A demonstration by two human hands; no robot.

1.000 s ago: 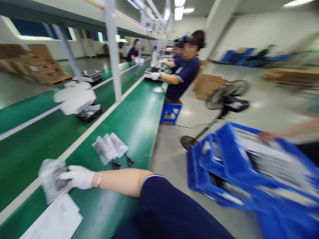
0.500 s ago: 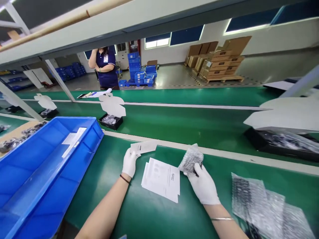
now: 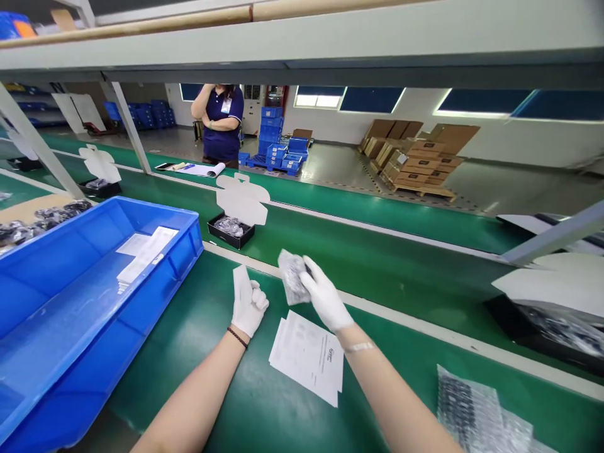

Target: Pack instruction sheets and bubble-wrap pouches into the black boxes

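Observation:
Both of my hands wear white gloves above the green bench. My left hand (image 3: 248, 307) is closed on a small white paper slip (image 3: 241, 281) held upright. My right hand (image 3: 323, 301) grips a small bubble-wrapped packet (image 3: 291, 275) with something dark inside, lifted close to the slip. Below my hands a stack of white printed leaflets (image 3: 309, 355) lies flat on the bench. An open black box (image 3: 231, 229) with a white flap stands on the conveyor just beyond my hands.
A large blue bin (image 3: 80, 296) holding white papers fills the left. More bubble-wrapped packets (image 3: 476, 412) lie at the lower right. Another open black box (image 3: 552, 321) sits at the right. A person in a dark shirt (image 3: 221, 123) stands across the line. Cardboard boxes (image 3: 418, 160) are stacked behind.
My view swung from the aisle back to the bench. Since half a second ago my right hand lifted the wrapped packet up and left toward the slip, which my left hand raised upright.

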